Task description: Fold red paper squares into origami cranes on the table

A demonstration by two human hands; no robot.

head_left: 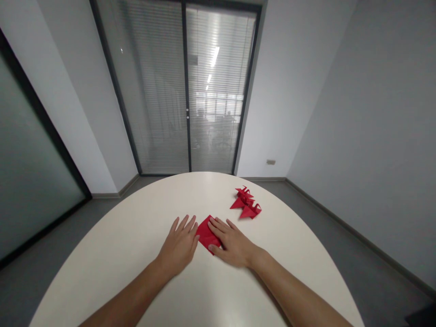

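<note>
A folded red paper (206, 232) lies flat on the white round table (136, 236). My left hand (180, 247) rests palm down on the table, fingers stretched out, its thumb side touching the paper's left edge. My right hand (231, 244) lies flat with its fingers spread over the paper's right part, pressing it down. Beyond my right hand sit two finished red paper cranes (246, 203), close together, apart from both hands.
The table's curved far edge is just past the cranes. Grey floor surrounds the table. Glass doors with blinds (187, 91) stand at the back. A dark glass panel (27, 172) is on the left, a plain wall on the right.
</note>
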